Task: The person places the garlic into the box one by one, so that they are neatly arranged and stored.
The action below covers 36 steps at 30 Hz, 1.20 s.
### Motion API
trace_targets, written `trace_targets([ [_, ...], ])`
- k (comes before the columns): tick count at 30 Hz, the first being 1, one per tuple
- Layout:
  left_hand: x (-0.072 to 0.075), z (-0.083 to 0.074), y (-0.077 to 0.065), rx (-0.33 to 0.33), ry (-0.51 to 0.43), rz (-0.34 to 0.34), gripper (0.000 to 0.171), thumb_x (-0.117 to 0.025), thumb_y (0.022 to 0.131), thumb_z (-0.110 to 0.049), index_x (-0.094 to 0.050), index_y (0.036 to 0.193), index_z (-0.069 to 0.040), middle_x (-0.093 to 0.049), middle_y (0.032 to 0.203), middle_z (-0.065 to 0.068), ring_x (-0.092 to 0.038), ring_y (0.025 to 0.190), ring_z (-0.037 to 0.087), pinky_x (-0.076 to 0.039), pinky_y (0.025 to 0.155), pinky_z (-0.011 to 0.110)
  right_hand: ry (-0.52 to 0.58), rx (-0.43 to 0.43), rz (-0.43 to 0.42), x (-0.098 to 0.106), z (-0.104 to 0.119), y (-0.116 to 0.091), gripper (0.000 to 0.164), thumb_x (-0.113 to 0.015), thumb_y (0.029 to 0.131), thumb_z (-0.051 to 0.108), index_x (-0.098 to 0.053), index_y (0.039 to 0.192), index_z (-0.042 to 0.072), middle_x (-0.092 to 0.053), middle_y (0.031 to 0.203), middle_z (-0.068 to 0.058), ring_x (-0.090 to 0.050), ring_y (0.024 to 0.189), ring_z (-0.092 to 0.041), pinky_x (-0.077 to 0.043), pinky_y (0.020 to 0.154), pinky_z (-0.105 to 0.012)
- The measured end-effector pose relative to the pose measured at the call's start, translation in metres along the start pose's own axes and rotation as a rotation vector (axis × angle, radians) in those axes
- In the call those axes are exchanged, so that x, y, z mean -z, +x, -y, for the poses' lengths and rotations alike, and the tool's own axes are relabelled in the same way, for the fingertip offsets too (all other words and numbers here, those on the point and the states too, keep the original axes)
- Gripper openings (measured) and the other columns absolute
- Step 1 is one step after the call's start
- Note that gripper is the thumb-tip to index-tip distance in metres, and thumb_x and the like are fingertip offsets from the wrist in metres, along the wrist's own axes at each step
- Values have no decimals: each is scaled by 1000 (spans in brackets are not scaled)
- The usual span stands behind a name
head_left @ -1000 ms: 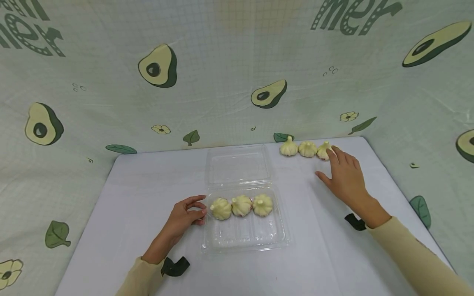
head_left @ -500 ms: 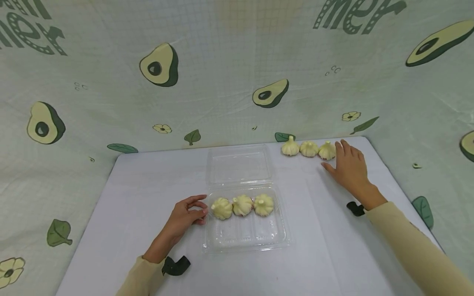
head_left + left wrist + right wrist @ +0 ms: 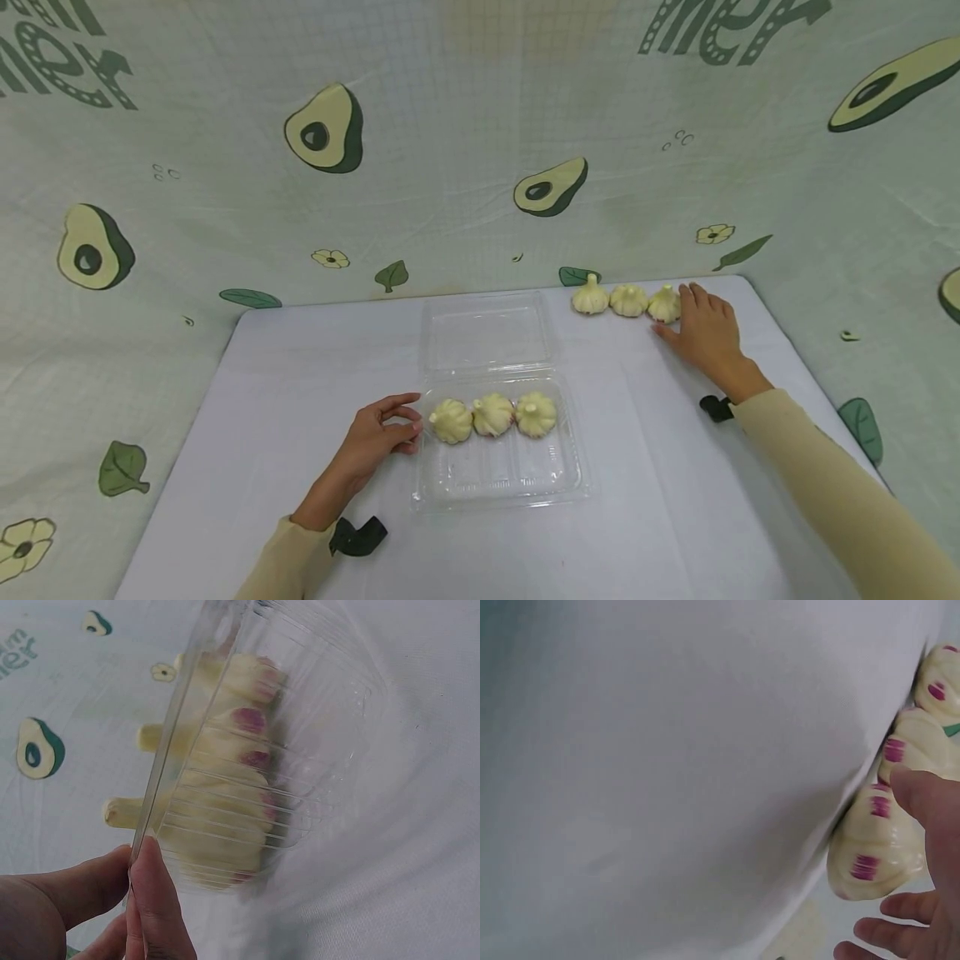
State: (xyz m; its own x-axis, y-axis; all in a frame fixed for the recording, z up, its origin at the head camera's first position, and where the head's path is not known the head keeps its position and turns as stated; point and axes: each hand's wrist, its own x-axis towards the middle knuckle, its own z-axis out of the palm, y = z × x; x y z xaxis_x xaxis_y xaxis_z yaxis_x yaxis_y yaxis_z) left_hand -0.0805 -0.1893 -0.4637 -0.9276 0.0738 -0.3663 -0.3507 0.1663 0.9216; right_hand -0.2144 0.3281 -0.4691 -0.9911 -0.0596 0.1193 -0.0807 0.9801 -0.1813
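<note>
A clear plastic clamshell container (image 3: 502, 479) lies with its lid (image 3: 486, 333) folded back. Three garlic bulbs (image 3: 493, 415) sit side by side in the far half of its base. My left hand (image 3: 378, 435) pinches the container's left rim between thumb and fingers, as the left wrist view shows. At the table's back right, my right hand (image 3: 708, 335) is at the rightmost bulb of a row of three garlic bulbs (image 3: 628, 300). In the right wrist view that bulb (image 3: 871, 847) lies between the thumb and the spread fingers, which are not closed round it.
A white cloth covers the table (image 3: 300, 375). Behind it and at its sides hangs a curtain (image 3: 435, 192) printed with avocados. A black strap piece (image 3: 358, 537) shows at the left wrist, another (image 3: 716, 408) at the right.
My right hand has drawn slightly right and settled beside the rightmost garlic bulb, its thumb nearer the bulb. The left hand keeps its place on the container. The head view has shifted slightly.
</note>
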Motion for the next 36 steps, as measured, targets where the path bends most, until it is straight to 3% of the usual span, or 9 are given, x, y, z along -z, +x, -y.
trace_targets([
  [13, 1, -1, -1, 7, -7, 5, 54, -71, 97, 6, -55, 148, 6, -64, 112, 13, -70, 76, 12, -63, 69, 24, 12, -21, 60, 0, 1, 8, 78, -68, 103, 31, -33, 152, -18, -40, 147, -43, -36, 135, -63, -27, 116, -74],
  [26, 1, -1, -2, -4, -15, 11, 52, -70, 97, 6, -55, 148, 6, -64, 112, 13, -71, 76, 12, -63, 69, 24, 46, -28, 43, -8, -3, 17, 73, -70, 102, 27, -38, 150, -18, -46, 142, -43, -42, 130, -62, -31, 112, -74],
  [36, 2, -2, -3, -3, -16, 17, 53, -70, 98, 5, -54, 148, 5, -64, 112, 12, -70, 75, 13, -63, 69, 24, 67, -61, 28, -1, -4, 9, 73, -72, 100, 29, -41, 147, -18, -49, 137, -43, -45, 125, -62, -33, 109, -74],
])
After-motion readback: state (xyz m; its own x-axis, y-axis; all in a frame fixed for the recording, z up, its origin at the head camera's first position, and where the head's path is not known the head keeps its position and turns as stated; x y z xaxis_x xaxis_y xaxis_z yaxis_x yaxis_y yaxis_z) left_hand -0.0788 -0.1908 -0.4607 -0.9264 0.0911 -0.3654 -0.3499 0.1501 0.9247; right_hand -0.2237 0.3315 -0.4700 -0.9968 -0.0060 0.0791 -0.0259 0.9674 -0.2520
